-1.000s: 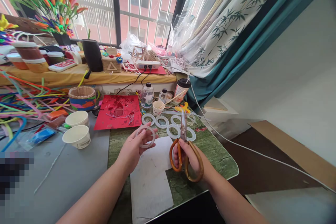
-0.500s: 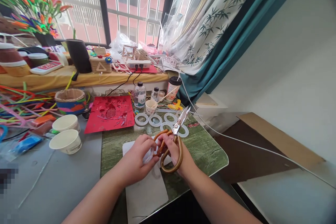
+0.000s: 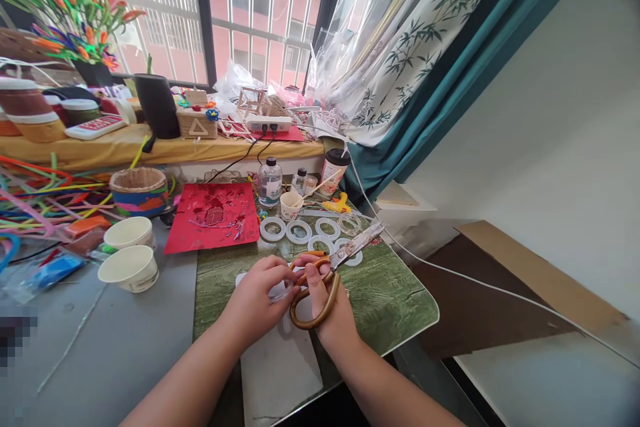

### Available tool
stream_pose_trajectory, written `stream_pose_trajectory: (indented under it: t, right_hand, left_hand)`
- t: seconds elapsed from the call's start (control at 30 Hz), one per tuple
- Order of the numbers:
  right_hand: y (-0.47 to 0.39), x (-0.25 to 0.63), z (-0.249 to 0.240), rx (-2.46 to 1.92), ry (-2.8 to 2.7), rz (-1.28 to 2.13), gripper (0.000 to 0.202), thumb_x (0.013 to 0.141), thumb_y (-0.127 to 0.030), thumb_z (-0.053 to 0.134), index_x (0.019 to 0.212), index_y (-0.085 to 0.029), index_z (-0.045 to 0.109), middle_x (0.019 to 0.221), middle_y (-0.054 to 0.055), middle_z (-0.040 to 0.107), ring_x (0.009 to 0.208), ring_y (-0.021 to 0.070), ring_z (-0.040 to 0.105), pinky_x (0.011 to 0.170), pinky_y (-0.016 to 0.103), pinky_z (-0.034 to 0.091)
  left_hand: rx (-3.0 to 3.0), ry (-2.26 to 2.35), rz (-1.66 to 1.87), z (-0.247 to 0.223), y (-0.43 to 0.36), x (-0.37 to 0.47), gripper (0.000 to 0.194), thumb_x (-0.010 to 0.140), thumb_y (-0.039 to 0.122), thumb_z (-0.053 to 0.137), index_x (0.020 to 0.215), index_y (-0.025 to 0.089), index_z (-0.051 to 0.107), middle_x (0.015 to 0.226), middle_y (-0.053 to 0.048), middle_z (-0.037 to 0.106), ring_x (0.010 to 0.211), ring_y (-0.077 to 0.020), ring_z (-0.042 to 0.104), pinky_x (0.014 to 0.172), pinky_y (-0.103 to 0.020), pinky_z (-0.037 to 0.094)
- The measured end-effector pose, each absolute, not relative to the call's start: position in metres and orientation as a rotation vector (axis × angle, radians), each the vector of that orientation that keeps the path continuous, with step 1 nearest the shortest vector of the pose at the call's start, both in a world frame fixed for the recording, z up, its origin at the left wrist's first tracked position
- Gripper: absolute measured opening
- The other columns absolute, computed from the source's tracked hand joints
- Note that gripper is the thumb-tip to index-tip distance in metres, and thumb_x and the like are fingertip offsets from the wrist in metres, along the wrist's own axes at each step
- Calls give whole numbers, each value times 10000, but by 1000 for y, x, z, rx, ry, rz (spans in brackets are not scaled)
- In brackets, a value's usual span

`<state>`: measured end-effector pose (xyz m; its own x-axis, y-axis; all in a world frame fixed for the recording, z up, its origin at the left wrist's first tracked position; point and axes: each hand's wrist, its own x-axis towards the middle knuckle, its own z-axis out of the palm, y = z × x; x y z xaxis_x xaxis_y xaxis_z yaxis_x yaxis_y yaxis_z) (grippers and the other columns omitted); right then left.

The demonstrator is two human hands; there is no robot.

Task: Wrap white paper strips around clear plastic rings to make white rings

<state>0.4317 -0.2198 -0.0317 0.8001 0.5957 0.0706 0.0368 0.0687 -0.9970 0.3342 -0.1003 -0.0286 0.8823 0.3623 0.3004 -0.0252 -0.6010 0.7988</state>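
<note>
My right hand [image 3: 337, 317] is closed around the brown-handled scissors [image 3: 320, 320], whose stained blades [image 3: 357, 245] point up and to the right. Between the thumb and fingers of my left hand [image 3: 257, 297] sits a clear curved piece [image 3: 281, 290], partly covered by the fingers. The fingertips of both hands meet near the scissor handles. Beneath them lies a pale flat sheet [image 3: 280, 373] on the green wood-grain tabletop [image 3: 385, 300]. Just beyond the hands are several translucent white rings [image 3: 299, 231].
A red sheet [image 3: 213, 217] with dark flakes lies left of the rings. Behind stand a clear bottle [image 3: 271, 185], a paper cup with a stick [image 3: 291, 205] and a yellow glue gun [image 3: 336, 203]. Two white bowls [image 3: 129, 268] are at left. A white cable [image 3: 465, 271] crosses the right side.
The scissors have turned, so their blades now lean further right and lower. My right hand has shifted slightly left. The left hand still pinches the clear piece.
</note>
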Motion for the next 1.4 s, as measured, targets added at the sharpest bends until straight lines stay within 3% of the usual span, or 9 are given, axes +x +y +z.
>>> stream_pose_trajectory:
  t: [0.3,0.53,1.0,1.23,1.4]
  right_hand:
    - [-221,419,-38,-1360,-486,509,499,890,-659,637,1177,-251,616,1221,90,682,1143,278,656,1009,442,527]
    - [-219,415,-50,-1360,-587,509,450,926,-603,631,1217,-260,603,1285,91,651,1238,277,609,1098,466,466]
    - [-209,417,-49,-1235,-618,573,401,937,-508,667,1250,-272,583,1263,71,679,1232,245,625,1105,438,472]
    - [-203,430,-43,-1071,-499,669,406,915,-555,671,1170,-242,633,1223,89,714,1151,265,677,1058,470,503]
    - [-204,430,-42,-928,-422,730,316,948,-482,657,1153,-242,653,1218,70,728,1105,237,698,1021,429,533]
  left_hand:
    - [2227,235,616,-29,-102,334,119,894,203,628,956,248,719,1051,-58,703,989,-215,640,883,-348,498]
    - [2224,313,527,-28,-100,337,56,887,246,652,869,236,704,961,-54,712,984,-252,620,901,-405,488]
    - [2270,315,561,-31,-92,338,135,898,212,621,961,260,731,1065,-47,734,1046,-250,616,953,-410,465]
    - [2281,303,645,-27,-89,337,81,944,234,563,893,228,625,1005,-62,694,1031,-244,588,929,-392,464]
    - [2249,301,677,-29,-93,336,51,933,222,558,889,224,584,999,-69,670,1019,-248,594,925,-402,467]
